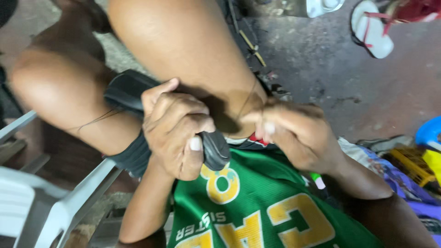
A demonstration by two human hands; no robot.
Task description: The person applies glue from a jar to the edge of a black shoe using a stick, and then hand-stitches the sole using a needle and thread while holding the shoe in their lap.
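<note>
1. Head view, the thing in hand: a black rubber piece [126,92], long and curved like a strap or strip, lies across the person's lap, just under the raised knee and above the green jersey [271,197]
2. Left hand [177,138]: its grip is clenched around the middle of the black rubber piece, thumb pressed on the near end, so both ends stick out past the fist
3. Right hand [294,135]: it sits just beside the left, fingers curled and pinched together at the near end of the piece. The hand is blurred, so what sits between the fingertips cannot be told
4. A thin thread [98,120] runs loose across the thigh towards the hands, and a second dark line crosses the knee near the right hand
5. Step in hand, as a judgement: fine work at the end of the piece, with the left steadying and the right working
6. The next move would call for a firm left hold and a small, straight pull from the right, keeping the thread clear of the leg
7. Around: a white plastic chair [55,206] at the left, a sandal [371,30] on the concrete floor [330,69], a yellow crate [411,163] at the right
</note>
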